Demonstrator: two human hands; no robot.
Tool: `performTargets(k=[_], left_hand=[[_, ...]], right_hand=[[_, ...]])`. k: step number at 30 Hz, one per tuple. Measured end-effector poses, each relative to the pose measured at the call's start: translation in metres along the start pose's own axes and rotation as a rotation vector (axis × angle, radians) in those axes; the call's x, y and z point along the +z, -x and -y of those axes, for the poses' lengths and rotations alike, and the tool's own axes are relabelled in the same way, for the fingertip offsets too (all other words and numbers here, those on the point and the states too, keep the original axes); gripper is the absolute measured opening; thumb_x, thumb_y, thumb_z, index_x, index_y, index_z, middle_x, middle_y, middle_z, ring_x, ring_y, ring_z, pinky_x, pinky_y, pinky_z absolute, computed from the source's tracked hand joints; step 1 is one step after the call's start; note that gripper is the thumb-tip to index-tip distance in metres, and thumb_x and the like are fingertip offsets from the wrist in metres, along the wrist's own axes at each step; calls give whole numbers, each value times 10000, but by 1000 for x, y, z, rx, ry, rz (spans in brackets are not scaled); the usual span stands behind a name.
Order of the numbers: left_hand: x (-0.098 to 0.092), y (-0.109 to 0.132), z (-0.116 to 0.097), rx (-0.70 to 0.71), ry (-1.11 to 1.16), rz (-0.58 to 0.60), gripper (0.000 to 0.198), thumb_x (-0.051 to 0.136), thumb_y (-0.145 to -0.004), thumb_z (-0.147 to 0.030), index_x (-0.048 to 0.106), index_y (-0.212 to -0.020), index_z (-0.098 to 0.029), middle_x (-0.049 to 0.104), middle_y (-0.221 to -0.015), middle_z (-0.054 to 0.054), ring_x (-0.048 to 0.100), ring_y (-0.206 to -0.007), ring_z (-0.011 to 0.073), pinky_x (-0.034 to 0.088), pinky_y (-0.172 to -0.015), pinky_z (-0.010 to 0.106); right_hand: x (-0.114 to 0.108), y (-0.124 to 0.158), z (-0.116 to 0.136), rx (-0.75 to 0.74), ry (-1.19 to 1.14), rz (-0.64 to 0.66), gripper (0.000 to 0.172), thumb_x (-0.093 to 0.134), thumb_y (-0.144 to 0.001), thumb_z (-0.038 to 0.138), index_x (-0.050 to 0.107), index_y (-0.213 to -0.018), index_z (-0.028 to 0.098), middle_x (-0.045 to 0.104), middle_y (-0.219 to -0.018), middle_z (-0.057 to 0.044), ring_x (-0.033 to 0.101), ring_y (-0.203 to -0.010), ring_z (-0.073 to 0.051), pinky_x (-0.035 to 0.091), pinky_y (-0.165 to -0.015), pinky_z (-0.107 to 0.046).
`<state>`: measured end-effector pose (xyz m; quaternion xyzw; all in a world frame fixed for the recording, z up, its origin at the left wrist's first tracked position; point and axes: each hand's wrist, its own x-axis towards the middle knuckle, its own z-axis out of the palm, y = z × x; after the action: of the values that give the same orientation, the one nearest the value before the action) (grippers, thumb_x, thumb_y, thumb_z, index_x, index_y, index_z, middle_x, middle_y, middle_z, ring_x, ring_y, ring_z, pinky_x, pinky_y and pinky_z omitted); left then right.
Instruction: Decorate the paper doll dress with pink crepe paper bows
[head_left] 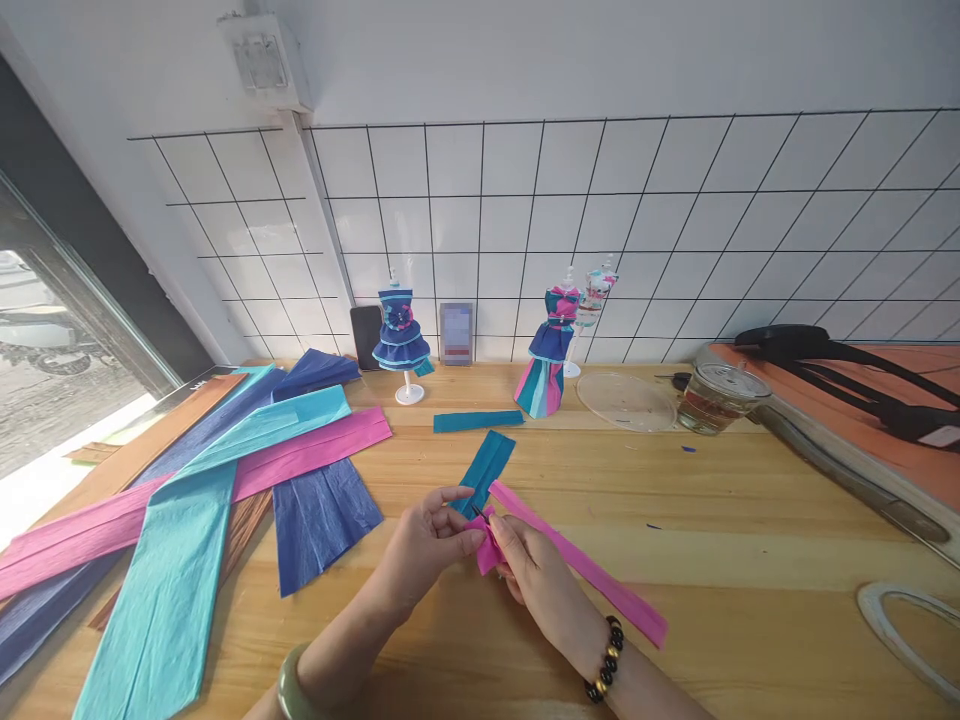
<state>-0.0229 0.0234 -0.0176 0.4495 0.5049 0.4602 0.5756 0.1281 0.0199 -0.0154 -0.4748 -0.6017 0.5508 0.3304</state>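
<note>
Small pink piece (488, 553) located just on the near side of the slanted teal strip (487, 464). Left hand (427, 545) pinched on it; right hand (541, 572) closed on dark-tipped tool (478, 512) against it.

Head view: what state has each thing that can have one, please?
Pink piece: bunched, held
Left hand: closed on pink piece
Right hand: closed on pink piece, dark tool
Narrow pink strip: laid out straight
Cyan strip: folded over
Blue-dress mannequin: upright, dressed
Striped-dress mannequin: upright, dressed
Clear disc: lying flat
Glass jar: standing
</note>
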Motion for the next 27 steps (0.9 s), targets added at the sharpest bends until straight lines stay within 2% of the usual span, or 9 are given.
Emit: performTargets(k=[5, 11, 19, 27], left_hand=[[0, 0, 0, 2, 13, 17, 519, 755, -594, -280, 554, -1050, -137, 616, -625, -14, 586, -612, 134, 458, -637, 274], [4, 2, -1, 10, 44, -36, 520, 771, -561, -281, 575, -1021, -137, 604, -580, -25, 580, -575, 137, 451, -609, 276], [1, 1, 0, 3, 14, 31, 512, 757, -589, -285, 559, -1038, -140, 627, -627, -7, 600, -611, 149, 464, -624, 278], [1, 1, 1, -2, 6, 17, 505, 759, -586, -280, 562, -1030, -140, 619, -623, -14, 592, -589, 135, 468, -610, 269]], right_hand=[[0, 1, -1, -10, -2, 1, 433, 323, -875, 539, 396, -626, 193, 304, -558, 53, 248, -454, -77, 219, -413, -205], [0, 1, 3, -3, 16, 10, 459, 303, -872, 558, 409, -616, 192, 314, -545, 53, 258, -433, -78, 231, -415, -215], [0, 0, -2, -41, 17, -1, 436, 313, -885, 526, 423, -632, 189, 358, -579, 36, 323, -488, -88, 265, -428, -203], [0, 0, -3, -17, 24, -9, 423, 326, -880, 522, 420, -628, 194, 359, -573, 33, 349, -509, -97, 282, -437, -201]])
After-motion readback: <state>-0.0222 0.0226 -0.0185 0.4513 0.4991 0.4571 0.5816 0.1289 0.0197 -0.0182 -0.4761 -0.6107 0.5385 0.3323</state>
